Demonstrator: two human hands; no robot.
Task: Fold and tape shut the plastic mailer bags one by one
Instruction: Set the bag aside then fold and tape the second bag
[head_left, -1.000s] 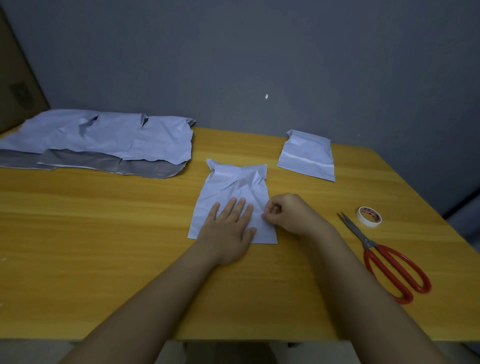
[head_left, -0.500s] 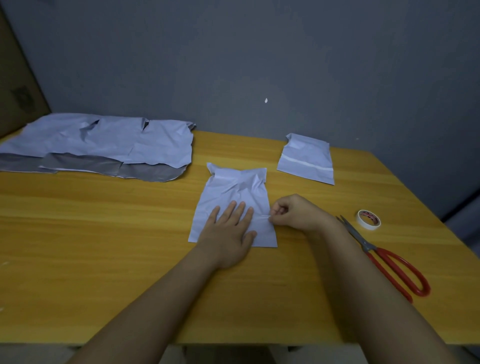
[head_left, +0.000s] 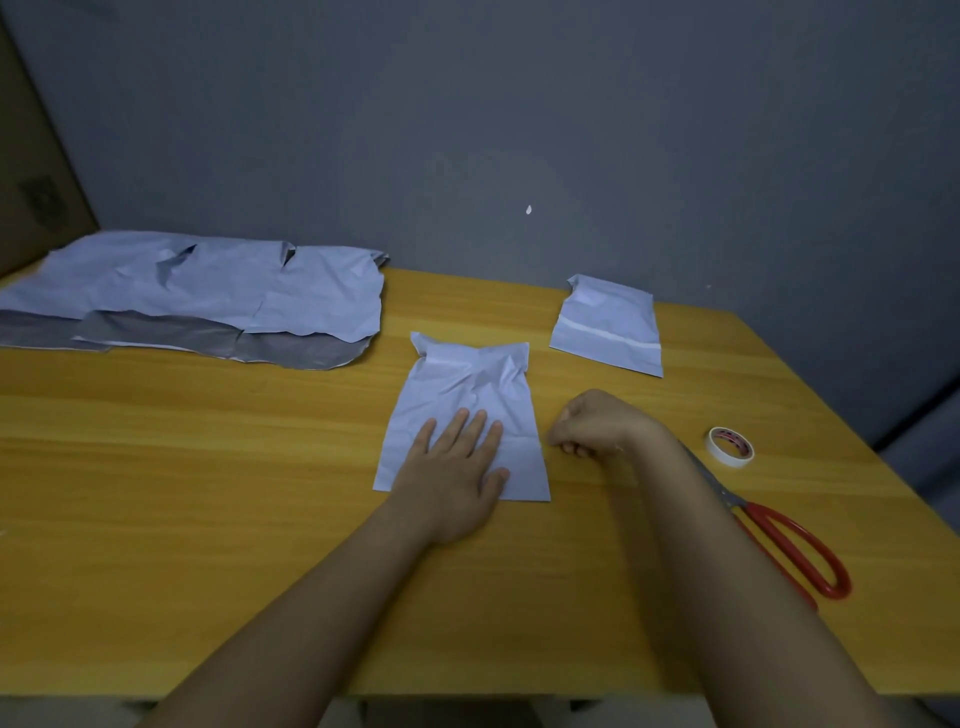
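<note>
While left hand (head_left: 457, 467) pressed flat on the bag (head_left: 462, 395), right hand (head_left: 597, 423) sat curled, seemingly empty; one bag (head_left: 608, 332) taped near far edge, pile (head_left: 208, 291) remained.

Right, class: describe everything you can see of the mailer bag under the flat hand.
The mailer bag is a pale bluish-white plastic pouch, crumpled and creased, lying flat on the wooden table near its middle. Its far end is puckered and wrinkled; a crease line crosses its near part. The left hand presses flat on its near half, fingers straight. The right hand is curled just beside its right edge; whether it touches the bag cannot be told. No tape is visible on it.
</note>
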